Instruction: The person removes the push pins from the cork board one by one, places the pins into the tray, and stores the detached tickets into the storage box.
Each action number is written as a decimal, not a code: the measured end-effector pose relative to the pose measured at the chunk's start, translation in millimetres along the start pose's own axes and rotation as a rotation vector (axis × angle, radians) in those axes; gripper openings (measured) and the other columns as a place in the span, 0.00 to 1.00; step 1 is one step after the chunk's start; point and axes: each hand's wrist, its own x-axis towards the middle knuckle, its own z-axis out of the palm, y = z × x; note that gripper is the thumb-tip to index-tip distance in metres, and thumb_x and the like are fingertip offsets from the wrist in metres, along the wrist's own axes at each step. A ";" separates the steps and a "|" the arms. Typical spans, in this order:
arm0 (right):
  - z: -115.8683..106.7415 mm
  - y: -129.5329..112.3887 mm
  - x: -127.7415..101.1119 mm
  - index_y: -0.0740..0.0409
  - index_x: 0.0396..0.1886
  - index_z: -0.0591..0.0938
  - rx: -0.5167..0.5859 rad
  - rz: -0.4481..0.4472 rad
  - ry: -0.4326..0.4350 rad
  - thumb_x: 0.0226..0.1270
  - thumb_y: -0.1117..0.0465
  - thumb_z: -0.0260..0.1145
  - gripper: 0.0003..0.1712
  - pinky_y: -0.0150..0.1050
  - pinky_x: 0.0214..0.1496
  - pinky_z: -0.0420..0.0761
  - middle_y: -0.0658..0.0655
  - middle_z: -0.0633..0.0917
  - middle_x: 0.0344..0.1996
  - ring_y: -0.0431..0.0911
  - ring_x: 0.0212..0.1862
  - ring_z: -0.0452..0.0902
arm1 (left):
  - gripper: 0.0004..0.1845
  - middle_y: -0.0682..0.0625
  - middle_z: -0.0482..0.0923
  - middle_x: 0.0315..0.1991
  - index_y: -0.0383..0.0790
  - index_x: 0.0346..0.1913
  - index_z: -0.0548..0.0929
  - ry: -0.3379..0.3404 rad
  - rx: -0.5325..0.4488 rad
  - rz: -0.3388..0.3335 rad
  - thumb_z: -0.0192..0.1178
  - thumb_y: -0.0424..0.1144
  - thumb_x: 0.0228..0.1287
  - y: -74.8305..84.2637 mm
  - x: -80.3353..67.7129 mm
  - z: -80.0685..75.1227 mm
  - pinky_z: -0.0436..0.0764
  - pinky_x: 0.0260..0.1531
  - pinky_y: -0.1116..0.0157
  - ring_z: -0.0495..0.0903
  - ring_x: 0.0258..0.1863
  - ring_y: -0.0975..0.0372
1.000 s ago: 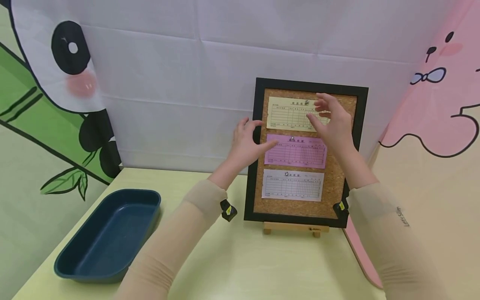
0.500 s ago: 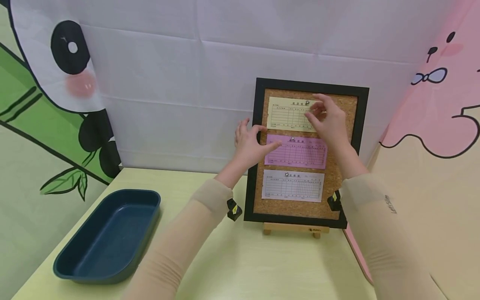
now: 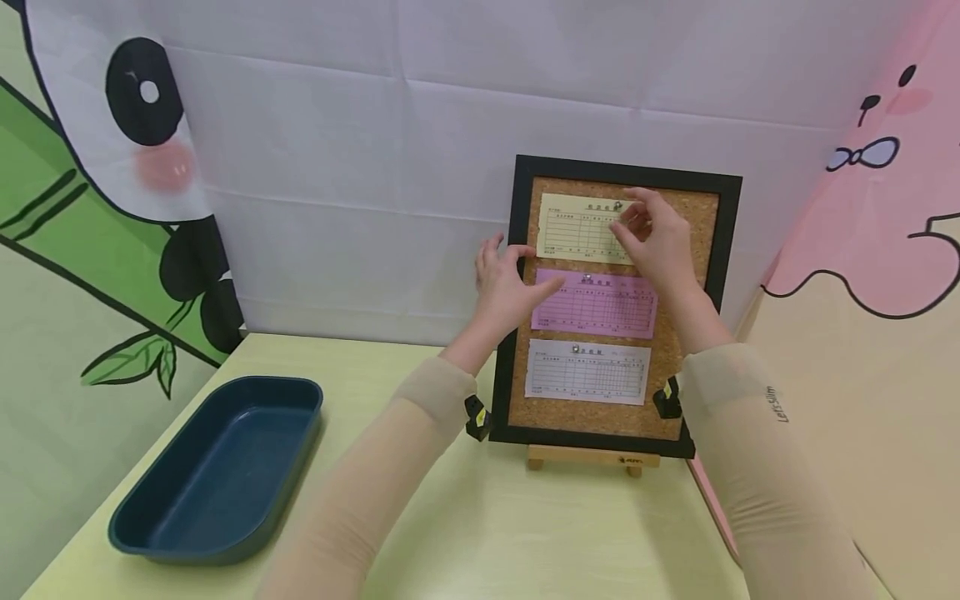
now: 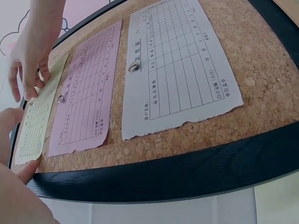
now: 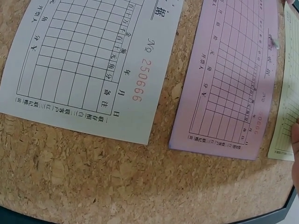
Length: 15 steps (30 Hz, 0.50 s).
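A black-framed cork board (image 3: 622, 167) (image 4: 187, 172) (image 5: 93, 177) stands on a small wooden easel (image 3: 592, 456). One pin each holds a yellow slip (image 3: 573, 229) (image 4: 32, 126) (image 5: 286, 126), a pink slip (image 3: 600, 304) (image 4: 84, 93) (image 5: 233, 84) and a white slip (image 3: 585, 372) (image 4: 177, 65) (image 5: 93, 60). My left hand (image 3: 510, 287) (image 4: 14, 196) grips the frame's left edge, thumb in front by the pink slip. My right hand (image 3: 656, 237) (image 4: 32, 51) hovers at the yellow slip, bent fingers close beside its pin (image 3: 617, 205), which still shows.
A dark blue tray (image 3: 262, 383) sits on the pale yellow table (image 3: 487, 517) at the left. A white cloth backdrop hangs behind the board. Close on the right stands a pink and beige panel (image 3: 862, 250).
My right hand has dropped slightly and drawn its fingers in toward the yellow slip's pin. My left hand has settled tighter on the frame's left edge.
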 end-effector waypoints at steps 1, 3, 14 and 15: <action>-0.4 -0.1 -0.1 0.57 0.61 0.72 0.001 0.002 0.000 0.63 0.60 0.66 0.26 0.44 0.44 0.76 0.61 0.81 0.41 0.51 0.40 0.76 | 0.30 0.44 0.44 0.74 0.46 0.54 0.73 0.002 -0.011 -0.003 0.67 0.57 0.52 0.9 0.9 0.9 0.45 0.69 0.47 0.34 0.74 0.51; -0.7 0.2 0.2 0.57 0.61 0.72 -0.005 0.005 -0.001 0.63 0.60 0.65 0.26 0.44 0.44 0.75 0.61 0.81 0.41 0.51 0.40 0.76 | 0.28 0.44 0.45 0.73 0.45 0.52 0.74 0.006 -0.036 -0.011 0.68 0.56 0.53 1.6 2.9 2.8 0.45 0.69 0.48 0.35 0.74 0.51; 2.4 -0.6 4.7 0.59 0.56 0.76 -0.034 -0.005 -0.002 0.64 0.59 0.65 0.21 0.42 0.42 0.73 0.61 0.80 0.37 0.50 0.37 0.74 | 0.26 0.44 0.48 0.72 0.46 0.52 0.75 0.014 -0.078 -0.013 0.65 0.56 0.55 2.0 20.8 7.8 0.51 0.68 0.49 0.41 0.72 0.53; 2.8 -0.8 5.2 0.60 0.55 0.76 -0.036 -0.006 0.000 0.64 0.59 0.65 0.20 0.42 0.41 0.73 0.61 0.80 0.36 0.50 0.37 0.74 | 0.26 0.44 0.48 0.72 0.46 0.52 0.75 0.013 -0.083 -0.016 0.65 0.56 0.55 2.3 22.6 7.8 0.52 0.67 0.50 0.43 0.72 0.53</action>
